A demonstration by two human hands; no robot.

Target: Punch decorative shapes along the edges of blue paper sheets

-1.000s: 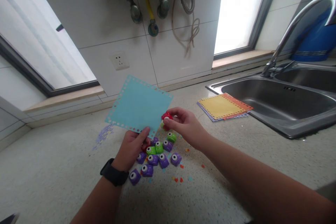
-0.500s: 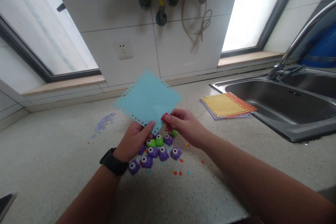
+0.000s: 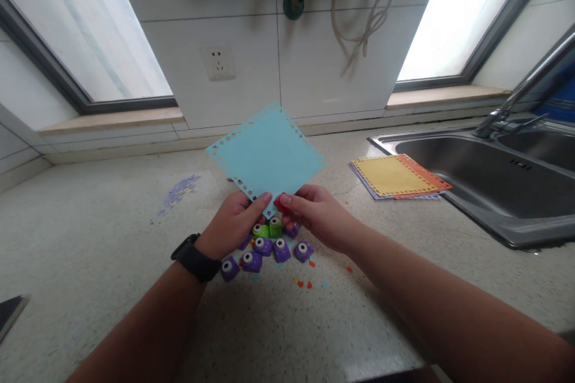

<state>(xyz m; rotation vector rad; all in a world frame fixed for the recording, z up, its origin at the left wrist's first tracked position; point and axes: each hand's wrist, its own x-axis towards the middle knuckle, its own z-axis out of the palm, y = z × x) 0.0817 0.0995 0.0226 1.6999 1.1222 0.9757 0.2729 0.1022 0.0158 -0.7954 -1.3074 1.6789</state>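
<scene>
Cornerwise, light-blue paper (image 3: 274, 152), perforated along several edges, left fingers (image 3: 257, 207) pinching it, right fingers (image 3: 300, 205) gripping a red punch (image 3: 281, 201)

One red punch (image 3: 281, 201), two green punches (image 3: 275, 228), at least seven purple punches (image 3: 282, 251), some partly hidden. One blue sheet (image 3: 274, 155), one stack of sheets (image 3: 381, 175), two sink basins (image 3: 458, 173); paper bits (image 3: 182, 191) too small to count.

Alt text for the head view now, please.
The left hand holds a light-blue sheet with punched edges; the right hand holds a red punch by the sheet's near corner. Purple and green punches lie below on the counter, with a stack of punched sheets beside the sink.
</scene>
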